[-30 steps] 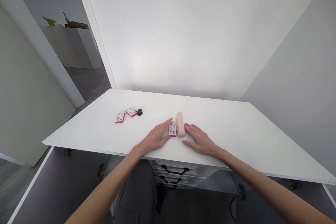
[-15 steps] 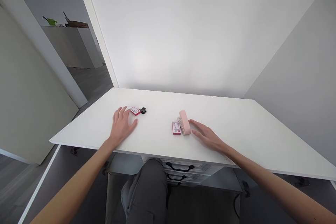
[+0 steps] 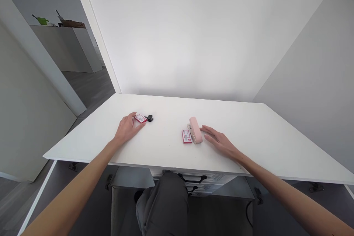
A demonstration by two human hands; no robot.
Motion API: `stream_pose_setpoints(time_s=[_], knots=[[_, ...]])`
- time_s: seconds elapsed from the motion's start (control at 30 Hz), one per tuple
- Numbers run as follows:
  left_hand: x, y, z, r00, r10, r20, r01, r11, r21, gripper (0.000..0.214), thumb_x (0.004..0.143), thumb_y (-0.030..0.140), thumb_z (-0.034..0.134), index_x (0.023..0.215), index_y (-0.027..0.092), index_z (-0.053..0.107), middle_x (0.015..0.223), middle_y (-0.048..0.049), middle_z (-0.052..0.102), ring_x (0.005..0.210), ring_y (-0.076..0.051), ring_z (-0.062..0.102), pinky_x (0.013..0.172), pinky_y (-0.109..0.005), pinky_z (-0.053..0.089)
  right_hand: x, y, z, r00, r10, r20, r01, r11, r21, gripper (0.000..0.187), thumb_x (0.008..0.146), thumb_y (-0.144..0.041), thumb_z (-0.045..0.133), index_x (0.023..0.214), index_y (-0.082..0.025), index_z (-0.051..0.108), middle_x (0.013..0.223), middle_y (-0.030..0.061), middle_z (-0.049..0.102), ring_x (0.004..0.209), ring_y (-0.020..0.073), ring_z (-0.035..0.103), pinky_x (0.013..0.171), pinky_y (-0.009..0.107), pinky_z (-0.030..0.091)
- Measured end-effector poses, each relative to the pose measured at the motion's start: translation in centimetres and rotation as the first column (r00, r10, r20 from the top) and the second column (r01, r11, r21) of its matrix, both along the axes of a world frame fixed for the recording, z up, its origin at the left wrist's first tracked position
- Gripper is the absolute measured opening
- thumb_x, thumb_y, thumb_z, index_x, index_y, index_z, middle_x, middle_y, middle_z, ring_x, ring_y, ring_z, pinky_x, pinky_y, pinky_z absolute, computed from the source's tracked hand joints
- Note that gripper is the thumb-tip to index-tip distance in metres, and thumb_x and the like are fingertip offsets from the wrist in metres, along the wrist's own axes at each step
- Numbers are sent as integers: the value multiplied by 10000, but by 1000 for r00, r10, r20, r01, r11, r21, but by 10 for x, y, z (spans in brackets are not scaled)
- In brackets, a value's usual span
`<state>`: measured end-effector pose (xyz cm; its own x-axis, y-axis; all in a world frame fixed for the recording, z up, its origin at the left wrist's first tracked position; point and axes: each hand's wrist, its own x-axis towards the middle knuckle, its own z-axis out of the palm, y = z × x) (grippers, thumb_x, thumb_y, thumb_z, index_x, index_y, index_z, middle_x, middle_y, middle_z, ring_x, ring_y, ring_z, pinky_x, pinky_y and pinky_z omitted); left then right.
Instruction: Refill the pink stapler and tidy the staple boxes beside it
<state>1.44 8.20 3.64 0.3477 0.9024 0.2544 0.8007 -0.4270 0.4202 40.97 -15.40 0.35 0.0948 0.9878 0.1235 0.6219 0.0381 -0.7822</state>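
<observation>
My left hand (image 3: 126, 128) lies palm down on the white table (image 3: 166, 151), its fingers loosely stretched. Its fingertips touch a small red and white box (image 3: 141, 118), and a black clip (image 3: 150, 118) sits just right of that box. A second such box that lay here earlier is hidden under the hand. My right hand (image 3: 219, 141) rests flat and open on the table, fingertips just right of a pink stapler (image 3: 195, 135). Another red and white box (image 3: 186, 136) lies against the stapler's left side.
The table stands against a white wall, with a grey wall along its right edge. Drawers with black handles (image 3: 190, 180) are under the tabletop, behind my knee. A doorway at the left opens to a room with a cabinet (image 3: 66, 48).
My left hand went from the box beside the stapler to the far left boxes and now covers one of them. My right hand stayed beside the stapler.
</observation>
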Motion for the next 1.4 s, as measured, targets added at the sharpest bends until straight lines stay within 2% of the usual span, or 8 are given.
stream_pose_setpoints(time_s=[0.27,0.47,0.53,0.63,0.8,1.0,1.2,1.4], knots=[[-11,2,-12,995,35,89,-33,999,-22,843,890,699,572,1518,147,465,1529,-174,556,1456,-392,434,1158,-506,416,0,0,0,1000,-9,-22,9,1000,-11,589,1036,-633,480,1567,-378,488,1588,-18,563,1524,283,461,1273,558,356],[-6,-34,-3,965,90,247,-103,994,42,823,863,674,663,1488,166,497,1504,-168,579,1394,-376,503,1144,-512,441,1,1,-2,1000,2,-9,-2,1000,-6,590,1036,-624,487,1570,-372,484,1582,-8,569,1519,300,466,1266,581,357],[7,-52,-1,956,18,291,-51,993,103,793,879,662,670,1498,204,479,1511,-149,575,1397,-358,512,1147,-508,441,2,2,-3,1000,3,5,-3,1000,-1,597,1035,-617,493,1579,-371,474,1578,-4,573,1510,302,477,1261,585,363],[37,-79,-1,944,-192,269,158,977,143,767,896,632,688,1515,249,446,1536,-130,554,1423,-339,501,1176,-505,412,3,3,-5,999,15,44,-16,1000,12,603,1026,-595,524,1582,-368,477,1574,5,579,1497,306,494,1254,588,373],[85,-103,4,859,-465,214,495,862,-113,921,896,601,721,1637,344,240,1509,-88,591,1380,-311,539,1146,-473,435,3,4,-5,989,50,142,-59,996,60,526,993,-565,596,1484,-378,612,1583,8,567,1516,323,466,1245,605,384],[117,-102,10,828,-518,215,555,812,-180,992,881,655,712,1674,372,187,1518,-83,599,1378,-336,531,1125,-486,426,1,4,2,975,137,173,-157,982,108,450,990,-448,618,1434,-389,662,1528,-17,622,1511,308,476,1266,605,360],[125,-92,10,772,-602,202,635,734,-240,1139,842,645,763,1700,375,65,1531,-111,586,1398,-352,521,1099,-488,441,1,3,3,975,138,173,-158,982,108,468,978,-408,624,1444,-387,652,1528,-15,622,1513,309,474,1268,597,356],[135,-93,11,765,-567,304,622,773,-124,1184,785,595,844,1676,403,89,1617,-96,455,1395,-308,520,1111,-460,470,1,3,1,983,102,150,-115,990,77,480,972,-402,625,1452,-390,636,1525,-17,625,1511,307,471,1245,585,385]])
